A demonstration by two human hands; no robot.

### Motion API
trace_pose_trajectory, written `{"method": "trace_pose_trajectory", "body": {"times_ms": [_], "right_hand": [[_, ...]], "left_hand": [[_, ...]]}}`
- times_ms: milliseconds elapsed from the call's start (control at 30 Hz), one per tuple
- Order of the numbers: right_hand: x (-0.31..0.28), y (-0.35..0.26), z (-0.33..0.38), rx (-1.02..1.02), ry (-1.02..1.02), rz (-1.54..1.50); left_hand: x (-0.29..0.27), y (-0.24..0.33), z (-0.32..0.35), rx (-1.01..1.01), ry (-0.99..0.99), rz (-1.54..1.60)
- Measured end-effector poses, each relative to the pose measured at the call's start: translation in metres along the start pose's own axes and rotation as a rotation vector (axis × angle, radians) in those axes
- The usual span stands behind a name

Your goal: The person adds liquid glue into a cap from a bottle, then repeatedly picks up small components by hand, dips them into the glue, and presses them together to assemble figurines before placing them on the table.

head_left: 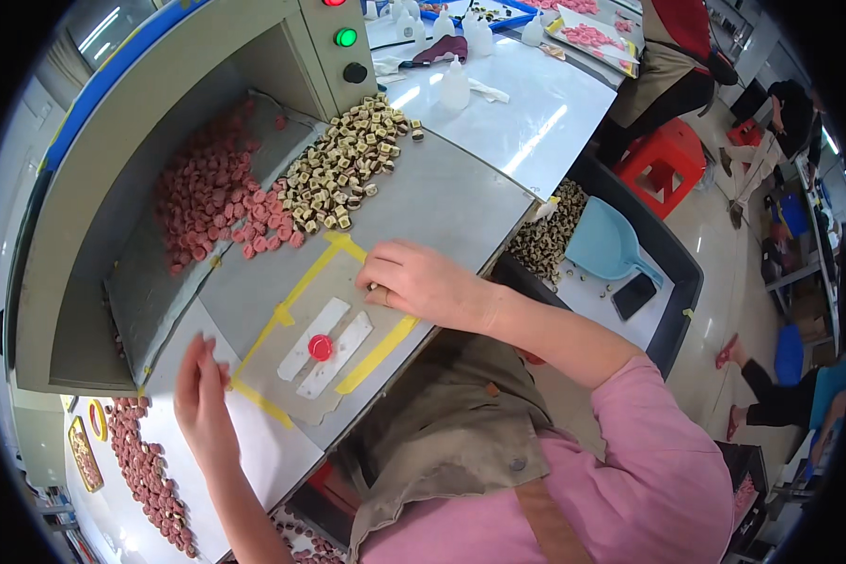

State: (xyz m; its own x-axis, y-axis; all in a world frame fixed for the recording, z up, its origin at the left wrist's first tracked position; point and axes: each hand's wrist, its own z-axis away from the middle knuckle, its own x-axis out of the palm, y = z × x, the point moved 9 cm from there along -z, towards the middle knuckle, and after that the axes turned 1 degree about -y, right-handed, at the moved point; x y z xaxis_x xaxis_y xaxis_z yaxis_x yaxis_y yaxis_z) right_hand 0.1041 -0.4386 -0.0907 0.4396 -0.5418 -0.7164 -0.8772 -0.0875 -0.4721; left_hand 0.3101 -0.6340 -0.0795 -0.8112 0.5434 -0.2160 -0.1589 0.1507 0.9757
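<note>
One red cap (321,347) is sitting alone between two white strips (312,325), inside the yellow tape frame (296,290) on the grey worktop (442,202). It is round, glossy, lying flat and touching neither hand.

Your right hand (423,280) is resting at the frame's upper right edge, grip curled around what looks like a small cream piece (373,287); most of it is hidden. Your left hand (202,390) is lying flat and open at the frame's lower left, holding nothing.

Judgement: you are pairing parts at the marked spot. The next move is calling for a steady carry to the cap without nudging it.

Heaps of red caps (207,193) and cream pieces (343,164) are lying beyond.
</note>
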Motion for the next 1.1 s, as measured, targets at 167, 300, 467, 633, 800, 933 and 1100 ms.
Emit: {"method": "trace_pose_trajectory", "body": {"times_ms": [167,300,467,633,800,933,1100], "right_hand": [[0.001,-0.003,0.003,-0.010,0.042,0.025],[-0.001,-0.005,0.005,-0.007,0.043,-0.001],[0.001,-0.001,0.006,0.036,0.017,-0.012],[-0.005,0.006,0.009,0.216,0.070,-0.132],[-0.009,0.012,0.010,0.275,0.096,-0.195],[-0.014,0.015,0.011,0.262,0.120,-0.199],[-0.011,0.010,0.012,0.226,0.050,-0.158]], "left_hand": [[-0.003,-0.035,0.055,-0.078,0.017,0.220],[0.012,-0.044,0.078,-0.025,0.096,0.408],[0.027,-0.025,0.093,0.149,0.197,0.060],[0.026,-0.027,0.090,0.164,0.170,0.105],[0.026,-0.026,0.091,0.146,0.196,0.152],[0.027,-0.025,0.092,0.138,0.189,0.151],[0.026,-0.021,0.095,0.122,0.221,0.164]]}}
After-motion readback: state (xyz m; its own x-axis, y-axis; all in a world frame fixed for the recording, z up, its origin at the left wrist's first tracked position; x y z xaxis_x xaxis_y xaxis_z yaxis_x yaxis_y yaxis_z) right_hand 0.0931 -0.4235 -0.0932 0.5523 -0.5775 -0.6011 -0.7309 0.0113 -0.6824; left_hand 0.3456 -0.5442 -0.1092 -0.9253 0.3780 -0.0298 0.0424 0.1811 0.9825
